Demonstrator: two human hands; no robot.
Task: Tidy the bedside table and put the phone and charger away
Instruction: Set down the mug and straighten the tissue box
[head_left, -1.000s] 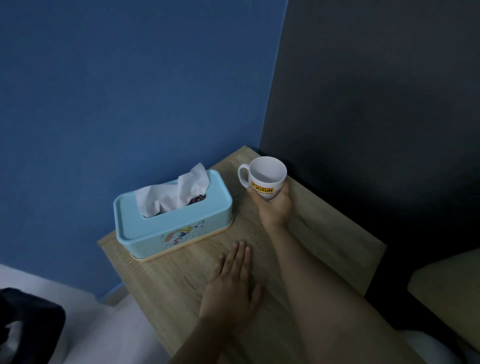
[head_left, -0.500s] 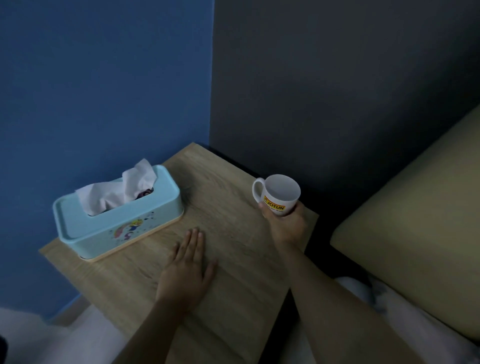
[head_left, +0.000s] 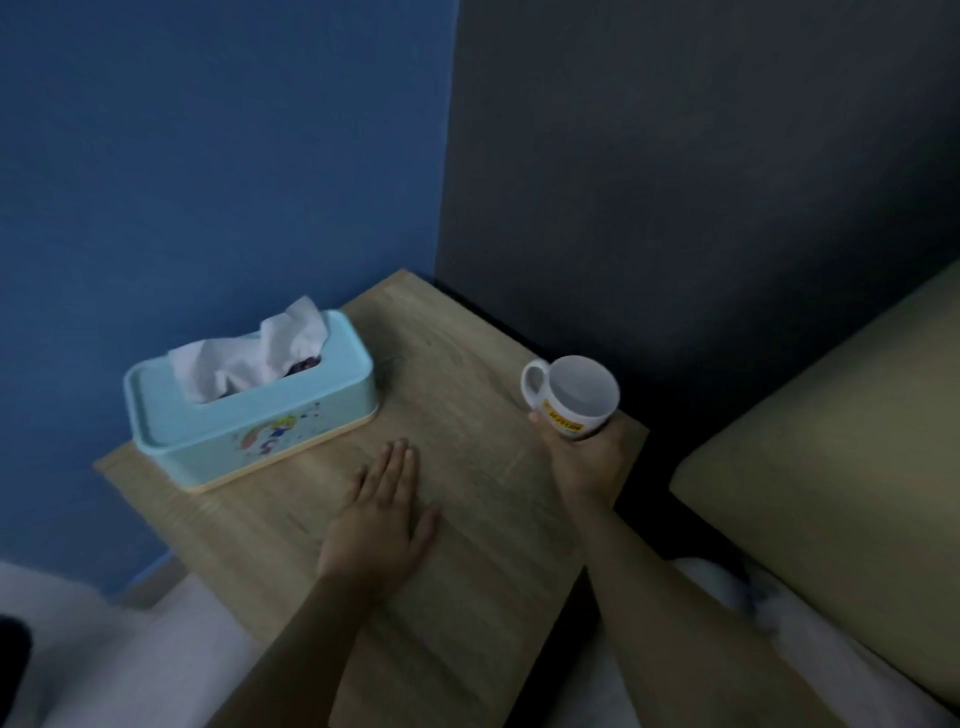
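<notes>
The right hand (head_left: 582, 457) is covering the lower part of the white ceramic mug (head_left: 574, 396), whose yellow label is blurring unreadably. The light wooden table (head_left: 467, 597) is running off the bottom edge.

blocked: tissue box (head_left: 249, 415) rear-left | free: bedside table (head_left: 457, 364) middle

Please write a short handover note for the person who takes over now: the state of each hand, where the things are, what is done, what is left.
Left hand: flat, palm down on the bedside table, holding nothing.
Right hand: wrapped around the white mug at the table's right edge; I cannot tell if the mug is lifted or resting.
Tissue box: at the back left of the table, against the blue wall, a tissue sticking out.
Done: cannot judge; the rest of the tabletop is bare.
Left: decide where the mug goes. Phone and charger are not in view, so find them and put them away.
</notes>
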